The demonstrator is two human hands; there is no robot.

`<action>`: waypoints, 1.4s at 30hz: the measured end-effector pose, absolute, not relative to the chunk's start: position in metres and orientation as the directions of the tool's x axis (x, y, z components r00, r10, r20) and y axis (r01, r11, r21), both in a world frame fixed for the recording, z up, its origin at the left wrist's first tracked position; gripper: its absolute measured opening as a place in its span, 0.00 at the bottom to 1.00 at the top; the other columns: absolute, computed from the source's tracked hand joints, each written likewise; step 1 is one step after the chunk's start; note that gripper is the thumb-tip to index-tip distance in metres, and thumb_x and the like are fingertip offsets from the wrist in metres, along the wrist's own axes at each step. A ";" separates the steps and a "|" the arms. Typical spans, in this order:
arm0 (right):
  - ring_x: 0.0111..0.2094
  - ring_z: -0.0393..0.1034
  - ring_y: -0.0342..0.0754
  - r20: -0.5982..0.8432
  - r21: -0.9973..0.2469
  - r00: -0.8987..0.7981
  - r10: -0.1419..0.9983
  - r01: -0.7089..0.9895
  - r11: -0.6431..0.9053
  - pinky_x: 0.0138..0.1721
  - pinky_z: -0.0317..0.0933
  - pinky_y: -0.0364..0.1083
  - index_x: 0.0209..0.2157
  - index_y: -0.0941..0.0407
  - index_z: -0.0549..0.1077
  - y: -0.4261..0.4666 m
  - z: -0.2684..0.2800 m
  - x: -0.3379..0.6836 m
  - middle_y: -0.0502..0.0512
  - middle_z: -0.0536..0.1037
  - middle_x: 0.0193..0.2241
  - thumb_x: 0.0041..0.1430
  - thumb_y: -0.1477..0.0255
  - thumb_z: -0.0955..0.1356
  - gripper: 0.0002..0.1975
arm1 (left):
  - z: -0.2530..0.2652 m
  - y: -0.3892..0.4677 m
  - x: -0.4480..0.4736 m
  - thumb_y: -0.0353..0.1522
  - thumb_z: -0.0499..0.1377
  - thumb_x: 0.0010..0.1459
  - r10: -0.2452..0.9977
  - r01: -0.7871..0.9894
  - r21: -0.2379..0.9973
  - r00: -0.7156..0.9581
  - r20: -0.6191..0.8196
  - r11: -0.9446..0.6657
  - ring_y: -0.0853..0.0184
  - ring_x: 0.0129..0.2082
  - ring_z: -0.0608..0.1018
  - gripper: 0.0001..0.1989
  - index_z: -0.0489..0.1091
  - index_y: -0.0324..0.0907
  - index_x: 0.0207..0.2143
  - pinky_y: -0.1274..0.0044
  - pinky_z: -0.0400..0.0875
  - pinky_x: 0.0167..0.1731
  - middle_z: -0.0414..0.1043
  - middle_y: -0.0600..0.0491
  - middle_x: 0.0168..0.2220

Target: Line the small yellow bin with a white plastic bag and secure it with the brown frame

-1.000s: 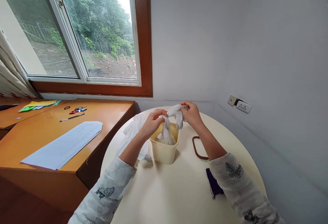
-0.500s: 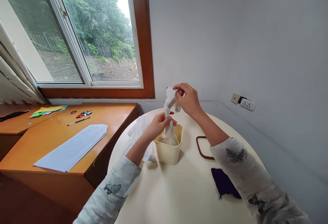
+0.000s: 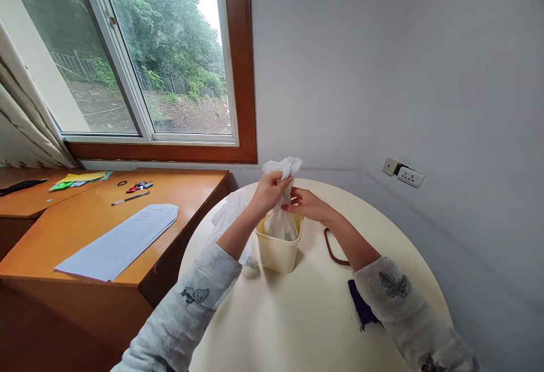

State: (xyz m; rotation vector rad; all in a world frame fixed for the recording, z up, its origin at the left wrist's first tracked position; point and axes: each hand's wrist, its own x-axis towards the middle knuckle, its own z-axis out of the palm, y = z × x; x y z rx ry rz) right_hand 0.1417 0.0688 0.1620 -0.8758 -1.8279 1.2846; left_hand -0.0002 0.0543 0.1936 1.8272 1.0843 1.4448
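Pinching the gathered neck of the white plastic bag, the left hand is closed on it — and here's the right hand, just below, fingers part-curled against the plastic (how firmly, I can't tell)! The bag's lower part sits inside the cream bin, upright towards the far edge of the round table. A clear bag lies along the left edge; to the right, a brown ring and, nearer the near edge, purple cloth.
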 end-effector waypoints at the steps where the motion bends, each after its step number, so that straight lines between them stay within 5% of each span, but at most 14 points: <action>1: 0.32 0.68 0.47 0.174 -0.959 -0.479 0.860 0.116 0.259 0.34 0.61 0.45 0.29 0.57 0.73 0.068 0.160 0.139 0.52 0.75 0.31 0.40 0.72 0.71 0.10 | 0.194 0.053 0.000 0.38 0.56 0.52 0.854 0.255 0.816 0.111 0.509 -0.519 0.70 0.26 0.67 0.13 0.71 0.38 0.24 0.79 0.60 0.27 0.66 0.56 0.23; 5: 0.30 0.67 0.46 0.192 -0.965 -0.392 0.900 0.094 0.247 0.33 0.59 0.45 0.26 0.58 0.73 0.069 0.155 0.132 0.49 0.74 0.24 0.44 0.69 0.68 0.06 | 0.189 0.046 -0.009 0.38 0.58 0.50 0.848 0.257 0.810 0.223 0.481 -0.527 0.69 0.31 0.69 0.13 0.71 0.40 0.36 0.78 0.63 0.32 0.68 0.53 0.31; 9: 0.29 0.67 0.45 0.183 -0.981 -0.385 0.905 -0.004 0.196 0.32 0.58 0.45 0.29 0.58 0.74 0.070 0.151 0.132 0.50 0.75 0.24 0.46 0.61 0.68 0.14 | 0.175 0.041 -0.026 0.35 0.67 0.37 0.922 0.350 0.854 0.194 0.336 -0.385 0.66 0.35 0.70 0.38 0.60 0.43 0.53 0.76 0.65 0.34 0.67 0.48 0.42; 11: 0.28 0.66 0.45 0.184 -0.983 -0.393 0.901 -0.050 0.179 0.32 0.58 0.44 0.29 0.58 0.74 0.071 0.149 0.131 0.50 0.75 0.25 0.46 0.59 0.68 0.16 | 0.167 0.041 -0.032 0.35 0.67 0.37 0.923 0.374 0.845 0.190 0.334 -0.382 0.66 0.34 0.70 0.34 0.64 0.42 0.50 0.76 0.65 0.33 0.69 0.49 0.39; 15: 0.30 0.65 0.44 0.207 -0.976 -0.357 0.911 -0.133 0.170 0.32 0.57 0.43 0.29 0.57 0.74 0.072 0.144 0.130 0.49 0.74 0.27 0.45 0.60 0.69 0.14 | 0.153 0.049 -0.040 0.37 0.63 0.43 0.914 0.273 0.877 0.216 0.344 -0.394 0.68 0.27 0.70 0.12 0.72 0.37 0.27 0.77 0.63 0.30 0.70 0.54 0.25; 27: 0.30 0.66 0.43 0.135 -0.943 -0.311 0.941 -0.331 0.026 0.33 0.60 0.44 0.31 0.56 0.73 0.076 0.131 0.162 0.53 0.74 0.30 0.42 0.71 0.68 0.10 | 0.131 0.049 -0.056 0.41 0.59 0.48 0.935 0.180 0.918 0.110 0.338 -0.353 0.69 0.25 0.70 0.15 0.70 0.37 0.24 0.79 0.64 0.27 0.69 0.55 0.22; 34: 0.36 0.69 0.47 0.137 -0.988 -0.408 0.902 0.006 0.153 0.34 0.62 0.45 0.45 0.52 0.66 0.074 0.154 0.151 0.53 0.75 0.38 0.37 0.71 0.74 0.29 | 0.144 0.037 -0.045 0.39 0.59 0.49 0.884 0.196 0.880 0.285 0.370 -0.432 0.64 0.34 0.73 0.15 0.72 0.37 0.35 0.76 0.66 0.36 0.74 0.50 0.33; 37: 0.29 0.68 0.46 0.183 -0.973 -0.281 0.942 0.087 0.215 0.29 0.59 0.44 0.37 0.55 0.70 0.080 0.156 0.139 0.52 0.76 0.29 0.36 0.71 0.73 0.21 | 0.147 0.036 -0.044 0.40 0.60 0.48 0.903 0.231 0.879 0.218 0.370 -0.417 0.65 0.31 0.73 0.14 0.73 0.37 0.29 0.77 0.65 0.33 0.74 0.52 0.28; 42: 0.26 0.64 0.43 0.235 -0.966 -0.048 0.971 -0.124 0.228 0.27 0.55 0.42 0.26 0.56 0.72 0.090 0.147 0.138 0.48 0.73 0.23 0.42 0.67 0.69 0.08 | 0.139 0.040 -0.052 0.41 0.62 0.44 0.928 0.209 0.907 0.006 0.373 -0.366 0.68 0.25 0.71 0.15 0.70 0.37 0.17 0.78 0.63 0.29 0.70 0.54 0.19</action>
